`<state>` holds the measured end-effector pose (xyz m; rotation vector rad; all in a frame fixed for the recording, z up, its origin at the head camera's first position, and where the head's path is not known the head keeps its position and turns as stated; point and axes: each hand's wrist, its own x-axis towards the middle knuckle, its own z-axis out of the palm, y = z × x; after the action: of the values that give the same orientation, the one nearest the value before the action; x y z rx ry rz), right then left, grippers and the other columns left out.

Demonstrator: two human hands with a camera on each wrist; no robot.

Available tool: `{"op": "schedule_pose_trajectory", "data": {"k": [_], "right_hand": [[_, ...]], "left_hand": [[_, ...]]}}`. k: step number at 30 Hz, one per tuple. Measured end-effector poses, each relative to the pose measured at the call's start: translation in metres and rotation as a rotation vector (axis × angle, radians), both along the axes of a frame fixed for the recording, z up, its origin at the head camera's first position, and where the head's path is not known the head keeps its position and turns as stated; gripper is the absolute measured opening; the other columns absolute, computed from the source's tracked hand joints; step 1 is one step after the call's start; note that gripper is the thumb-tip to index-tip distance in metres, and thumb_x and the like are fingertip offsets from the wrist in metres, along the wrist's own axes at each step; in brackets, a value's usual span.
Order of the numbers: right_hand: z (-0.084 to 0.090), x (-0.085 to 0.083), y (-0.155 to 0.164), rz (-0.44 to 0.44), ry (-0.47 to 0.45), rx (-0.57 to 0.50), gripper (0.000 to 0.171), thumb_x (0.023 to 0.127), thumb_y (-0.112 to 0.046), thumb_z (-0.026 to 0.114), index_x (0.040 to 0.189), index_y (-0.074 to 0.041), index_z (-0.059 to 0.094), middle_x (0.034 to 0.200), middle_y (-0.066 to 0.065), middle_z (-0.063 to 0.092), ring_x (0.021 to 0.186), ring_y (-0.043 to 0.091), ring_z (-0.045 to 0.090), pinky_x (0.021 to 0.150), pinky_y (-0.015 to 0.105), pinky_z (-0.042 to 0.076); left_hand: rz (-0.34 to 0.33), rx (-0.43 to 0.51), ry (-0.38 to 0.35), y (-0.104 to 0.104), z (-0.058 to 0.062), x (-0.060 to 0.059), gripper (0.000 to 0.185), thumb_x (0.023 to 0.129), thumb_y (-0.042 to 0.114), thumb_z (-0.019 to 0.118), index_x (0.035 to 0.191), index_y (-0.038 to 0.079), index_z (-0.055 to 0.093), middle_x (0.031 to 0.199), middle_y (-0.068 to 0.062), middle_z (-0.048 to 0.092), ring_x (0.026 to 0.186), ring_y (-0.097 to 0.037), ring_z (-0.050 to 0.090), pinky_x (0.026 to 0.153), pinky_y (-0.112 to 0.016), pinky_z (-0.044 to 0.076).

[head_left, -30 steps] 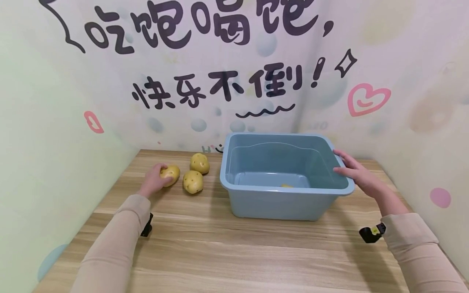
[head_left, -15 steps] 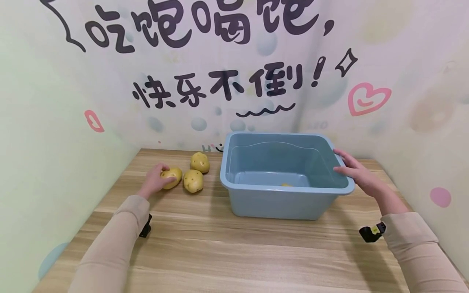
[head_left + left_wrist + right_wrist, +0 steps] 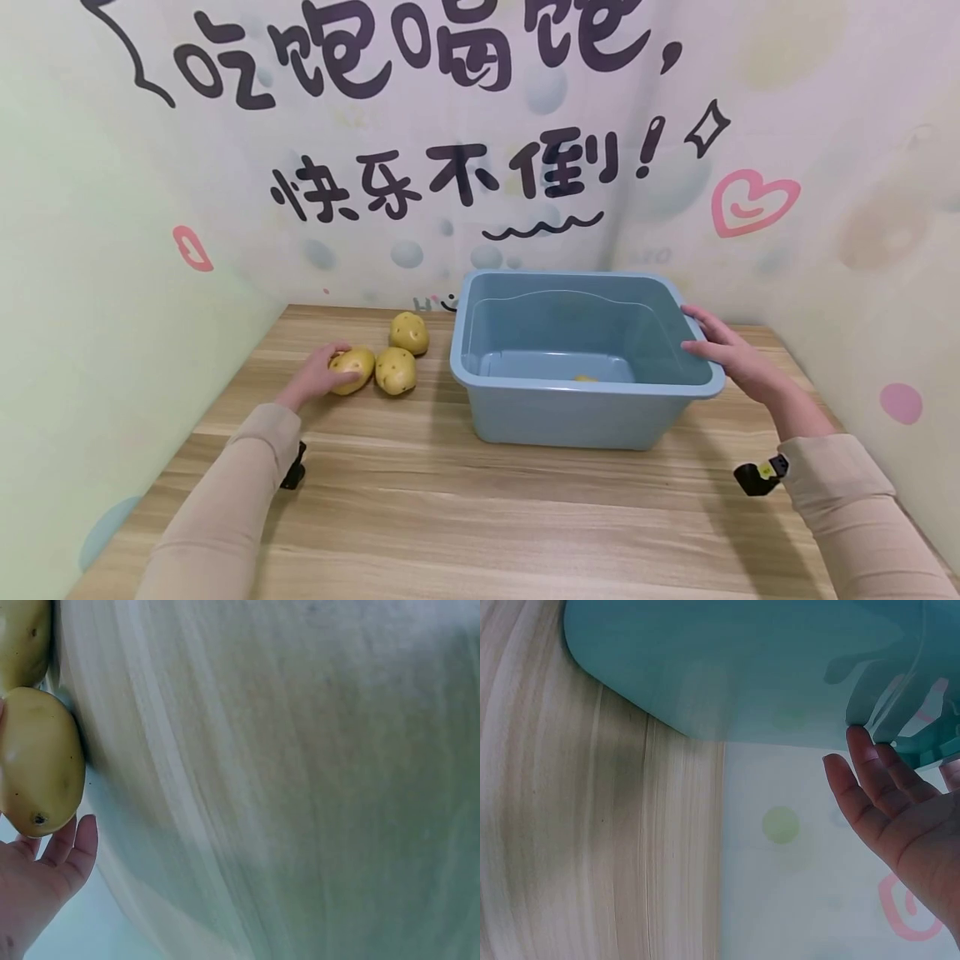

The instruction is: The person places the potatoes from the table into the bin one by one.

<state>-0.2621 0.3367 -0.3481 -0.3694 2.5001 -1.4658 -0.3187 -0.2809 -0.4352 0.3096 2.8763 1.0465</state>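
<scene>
Three yellow potatoes lie on the wooden table (image 3: 480, 517), left of a blue plastic tub (image 3: 577, 417). My left hand (image 3: 318, 377) cups the nearest potato (image 3: 352, 368), thumb on top; this potato touches the middle potato (image 3: 396, 371). The left wrist view shows the held potato (image 3: 37, 761) above my fingers (image 3: 64, 851). A third potato (image 3: 409, 332) sits farther back. My right hand (image 3: 723, 350) rests on the tub's right rim with straight fingers; in the right wrist view the fingertips (image 3: 859, 746) touch the tub (image 3: 727, 667) under its rim. A small yellow piece (image 3: 585, 379) shows inside the tub.
Printed walls close in the table at the back and on both sides. The tub stands right of centre near the back wall. Bare wood stretches between the tub and the table's near edge.
My left hand has drawn its potato slightly right and nearer, so it now touches the middle potato. The right hand and the tub have stayed put.
</scene>
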Motion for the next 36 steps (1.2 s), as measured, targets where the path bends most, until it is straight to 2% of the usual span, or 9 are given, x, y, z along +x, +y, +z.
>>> {"op": "schedule_pose_trajectory", "data": {"k": [4, 8, 13, 22, 31, 36], "right_hand": [[-0.0007, 0.0000, 0.0000, 0.003, 0.010, -0.006, 0.065, 0.096, -0.023, 0.043, 0.147, -0.017, 0.004, 0.148, 0.023, 0.006, 0.117, 0.018, 0.034, 0.079, 0.018, 0.043], [-0.0019, 0.0001, -0.0011, 0.003, 0.013, -0.008, 0.065, 0.096, -0.024, 0.043, 0.147, -0.017, 0.005, 0.148, 0.023, 0.006, 0.118, 0.021, 0.033, 0.081, 0.020, 0.042], [-0.0014, 0.0002, -0.0028, -0.007, -0.003, -0.013, 0.067, 0.095, -0.024, 0.044, 0.147, -0.015, 0.003, 0.148, 0.024, 0.007, 0.117, 0.021, 0.034, 0.079, 0.018, 0.043], [-0.0005, 0.0005, -0.0026, -0.014, -0.013, -0.013, 0.068, 0.095, -0.024, 0.043, 0.147, -0.014, 0.001, 0.148, 0.025, 0.006, 0.124, 0.037, 0.026, 0.078, 0.017, 0.042], [-0.0001, -0.0003, -0.0014, -0.013, -0.010, -0.016, 0.068, 0.095, -0.024, 0.043, 0.147, -0.013, 0.001, 0.149, 0.024, 0.005, 0.125, 0.038, 0.025, 0.078, 0.016, 0.042], [-0.0003, -0.0005, -0.0005, -0.013, -0.009, -0.018, 0.068, 0.095, -0.023, 0.043, 0.147, -0.014, 0.001, 0.148, 0.024, 0.007, 0.124, 0.036, 0.027, 0.078, 0.017, 0.042]], "left_hand": [[-0.009, 0.033, -0.009, 0.0000, -0.0028, 0.0008, 0.064, 0.081, 0.023, 0.066, 0.129, -0.008, 0.037, 0.128, -0.032, 0.039, 0.114, -0.042, 0.039, 0.095, -0.054, 0.032], [-0.019, 0.034, -0.013, 0.0022, -0.0041, 0.0035, 0.069, 0.078, 0.022, 0.069, 0.129, -0.008, 0.034, 0.125, -0.032, 0.040, 0.108, -0.039, 0.043, 0.091, -0.051, 0.035], [-0.025, 0.032, -0.012, 0.0035, -0.0041, 0.0055, 0.071, 0.077, 0.020, 0.070, 0.130, -0.009, 0.031, 0.125, -0.033, 0.039, 0.109, -0.041, 0.042, 0.092, -0.052, 0.035], [-0.022, 0.015, -0.061, 0.0023, -0.0049, 0.0044, 0.081, 0.073, 0.021, 0.074, 0.133, -0.006, 0.027, 0.128, -0.033, 0.037, 0.109, -0.041, 0.043, 0.091, -0.053, 0.036], [-0.001, 0.029, -0.086, 0.0024, -0.0071, 0.0038, 0.087, 0.075, 0.023, 0.073, 0.138, -0.006, 0.020, 0.133, -0.036, 0.031, 0.115, -0.045, 0.040, 0.094, -0.057, 0.033], [0.004, 0.032, -0.073, 0.0028, -0.0104, 0.0025, 0.085, 0.076, 0.025, 0.072, 0.138, -0.006, 0.022, 0.132, -0.035, 0.034, 0.113, -0.044, 0.041, 0.094, -0.055, 0.034]]}}
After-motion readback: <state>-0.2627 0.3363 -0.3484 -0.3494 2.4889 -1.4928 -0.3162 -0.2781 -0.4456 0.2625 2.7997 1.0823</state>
